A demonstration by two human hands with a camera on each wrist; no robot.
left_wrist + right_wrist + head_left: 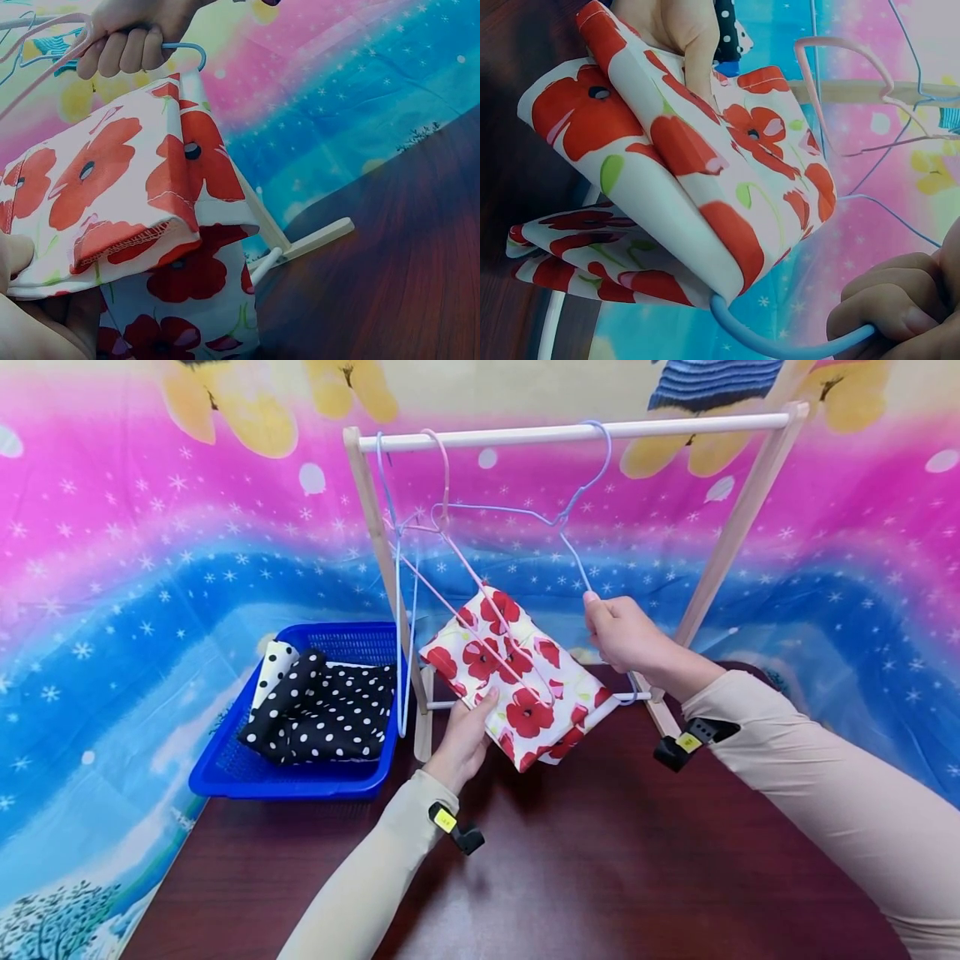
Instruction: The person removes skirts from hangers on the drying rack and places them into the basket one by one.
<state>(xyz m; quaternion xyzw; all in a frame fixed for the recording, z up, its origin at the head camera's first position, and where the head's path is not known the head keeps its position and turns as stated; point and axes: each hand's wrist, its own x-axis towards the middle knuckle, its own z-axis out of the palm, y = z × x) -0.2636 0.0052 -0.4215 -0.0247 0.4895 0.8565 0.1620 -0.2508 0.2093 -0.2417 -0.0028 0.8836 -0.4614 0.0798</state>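
Note:
My left hand (467, 739) holds a folded white cloth with red flowers (528, 714), its thumb on top and fingers underneath in the left wrist view. My right hand (630, 631) grips one side of a light blue hanger (576, 556), which hooks over the rack's top bar. In the right wrist view the curved end of that blue hanger (780, 349) meets the lower fold of the cloth; how far it runs inside is hidden. A pink hanger (459, 558) hangs from the bar, its lower part crossing in front of the cloth.
A wooden rack (690, 425) stands on the dark red table (637, 860). Another blue hanger (399, 610) hangs at its left end. At left, a blue basket (288, 792) contains a black cloth with white dots (330, 714) and a white cloth with black dots (276, 668).

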